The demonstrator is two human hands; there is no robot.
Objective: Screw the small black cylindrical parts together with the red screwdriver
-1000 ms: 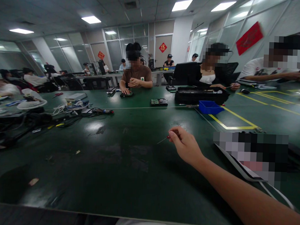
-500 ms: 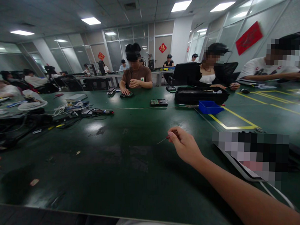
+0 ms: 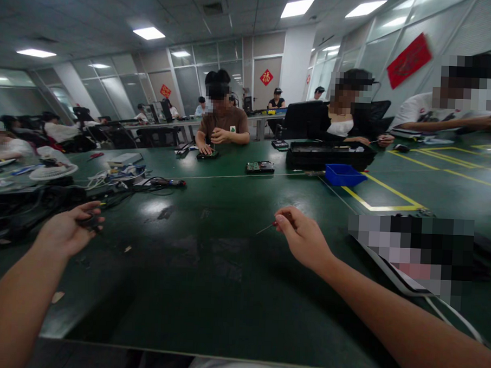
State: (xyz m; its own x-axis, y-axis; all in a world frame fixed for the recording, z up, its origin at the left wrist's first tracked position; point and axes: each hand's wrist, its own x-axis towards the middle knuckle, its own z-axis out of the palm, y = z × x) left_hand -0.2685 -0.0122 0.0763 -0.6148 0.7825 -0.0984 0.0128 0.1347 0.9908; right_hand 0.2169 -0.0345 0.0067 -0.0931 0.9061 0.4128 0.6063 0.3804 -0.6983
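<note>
My right hand [image 3: 302, 235] is closed around a small screwdriver [image 3: 264, 229], whose thin metal shaft points left and down over the green tabletop [image 3: 175, 305]. Only a bit of its reddish handle shows between thumb and fingers. On the left, my left hand [image 3: 70, 228] is raised over the table near the black cables, fingers curled with the palm turned up and inward. A small dark item [image 3: 90, 220] lies between those fingers, too blurred to name.
Black cables [image 3: 37, 202] and parts pile up at the left. Across the table are a hard drive [image 3: 260, 167], a black tray [image 3: 332, 157] and a blue bin [image 3: 345, 176]. A blurred-out flat item [image 3: 413, 256] lies at the right. Opposite, a person [image 3: 224, 120] works.
My left hand has come in from the left edge, moving right and up over the table with the dark item. My right hand and the screwdriver have stayed nearly still.
</note>
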